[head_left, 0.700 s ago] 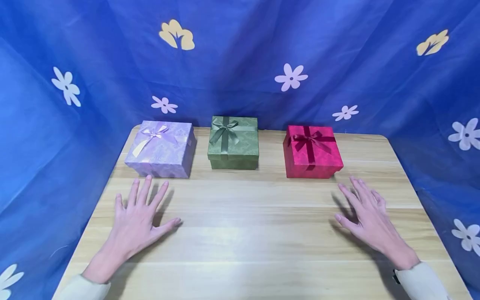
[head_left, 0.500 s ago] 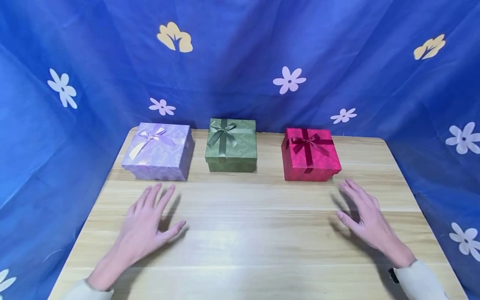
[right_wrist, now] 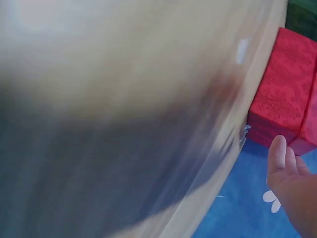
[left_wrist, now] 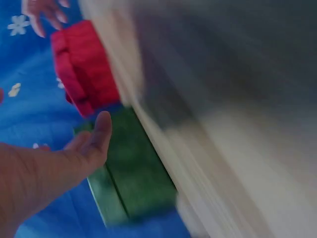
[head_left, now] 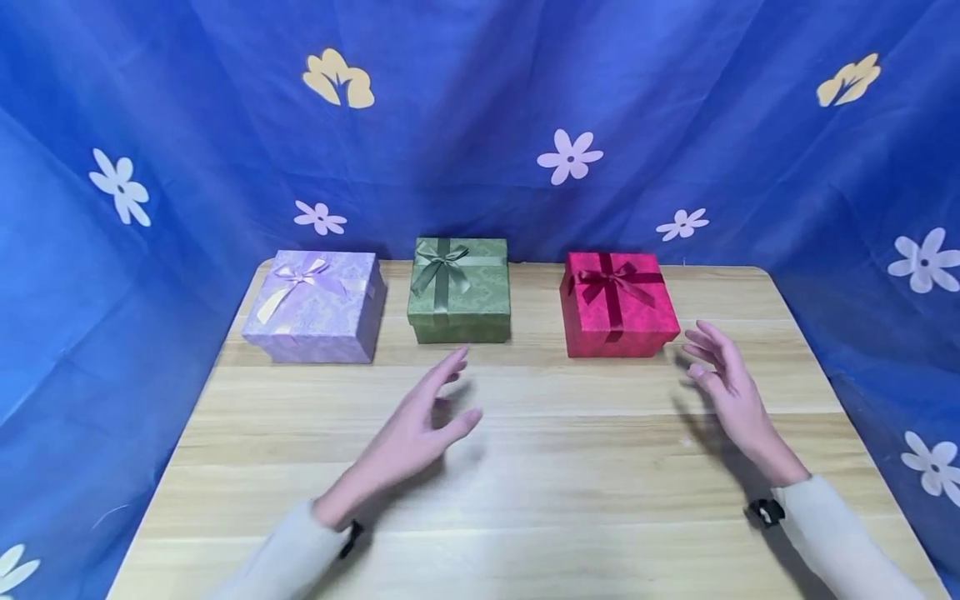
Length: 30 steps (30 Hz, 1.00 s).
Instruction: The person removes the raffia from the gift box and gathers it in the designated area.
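Three lidded gift boxes with ribbon bows stand in a row along the back of the table: a lavender box (head_left: 311, 304) on the left, a green box (head_left: 468, 292) in the middle, a red box (head_left: 622, 304) on the right. My left hand (head_left: 408, 433) hovers in front of the green box, thumb apart from the fingers, holding nothing. In the left wrist view its thumb overlaps the green box (left_wrist: 136, 168). My right hand (head_left: 727, 387) is just right of the red box's front corner, fingers loosely bent and empty. The right wrist view has its fingertips close to the red box (right_wrist: 285, 84).
The boxes stand on a light wooden table (head_left: 525, 483) with rounded back corners. A blue curtain (head_left: 465, 108) printed with flowers hangs behind it and at both sides. Pale sleeves and a dark band (head_left: 765, 512) are at the wrists.
My left hand has moved right, from in front of the lavender box to in front of the green box. My right hand has shifted slightly forward beside the red box. The boxes stay put.
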Each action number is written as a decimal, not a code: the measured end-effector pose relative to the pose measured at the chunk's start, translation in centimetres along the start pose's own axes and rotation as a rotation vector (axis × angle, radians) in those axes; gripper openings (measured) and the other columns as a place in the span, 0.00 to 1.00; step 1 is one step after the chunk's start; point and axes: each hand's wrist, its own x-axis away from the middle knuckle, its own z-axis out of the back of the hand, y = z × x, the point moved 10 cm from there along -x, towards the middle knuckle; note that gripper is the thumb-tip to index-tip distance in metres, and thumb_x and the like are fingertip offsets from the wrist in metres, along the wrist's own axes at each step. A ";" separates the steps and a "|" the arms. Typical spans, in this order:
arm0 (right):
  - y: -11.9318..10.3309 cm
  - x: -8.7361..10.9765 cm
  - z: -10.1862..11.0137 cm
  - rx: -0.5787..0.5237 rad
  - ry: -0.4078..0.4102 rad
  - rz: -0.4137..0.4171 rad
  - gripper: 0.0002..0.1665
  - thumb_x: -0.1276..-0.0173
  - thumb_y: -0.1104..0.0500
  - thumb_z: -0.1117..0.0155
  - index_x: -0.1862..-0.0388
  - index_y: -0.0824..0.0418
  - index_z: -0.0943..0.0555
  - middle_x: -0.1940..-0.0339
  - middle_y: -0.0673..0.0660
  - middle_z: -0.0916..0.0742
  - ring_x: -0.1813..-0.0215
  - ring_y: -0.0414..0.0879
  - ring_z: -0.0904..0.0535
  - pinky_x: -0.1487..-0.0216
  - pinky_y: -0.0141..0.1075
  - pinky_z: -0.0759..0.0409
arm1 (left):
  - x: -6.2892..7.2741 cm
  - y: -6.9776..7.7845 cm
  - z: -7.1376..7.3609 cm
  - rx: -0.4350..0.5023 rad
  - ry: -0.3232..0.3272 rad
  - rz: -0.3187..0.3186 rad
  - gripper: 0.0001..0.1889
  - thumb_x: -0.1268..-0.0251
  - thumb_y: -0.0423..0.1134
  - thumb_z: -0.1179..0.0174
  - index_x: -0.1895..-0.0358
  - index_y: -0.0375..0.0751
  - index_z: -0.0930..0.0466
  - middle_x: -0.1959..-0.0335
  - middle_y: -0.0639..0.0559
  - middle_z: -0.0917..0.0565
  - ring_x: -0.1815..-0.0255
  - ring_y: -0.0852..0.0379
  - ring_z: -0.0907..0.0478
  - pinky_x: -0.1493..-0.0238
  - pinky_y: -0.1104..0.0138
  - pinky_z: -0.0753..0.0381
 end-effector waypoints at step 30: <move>3.7 -9.5 -1.5 -0.390 -0.124 -0.322 0.39 0.12 0.64 0.55 0.07 0.48 0.47 0.17 0.68 0.38 0.29 0.47 0.28 0.50 0.31 0.17 | -18.9 0.5 -10.5 0.628 -0.045 0.235 0.48 0.26 0.31 0.40 0.09 0.64 0.50 0.26 0.35 0.35 0.47 0.43 0.20 0.41 0.36 0.17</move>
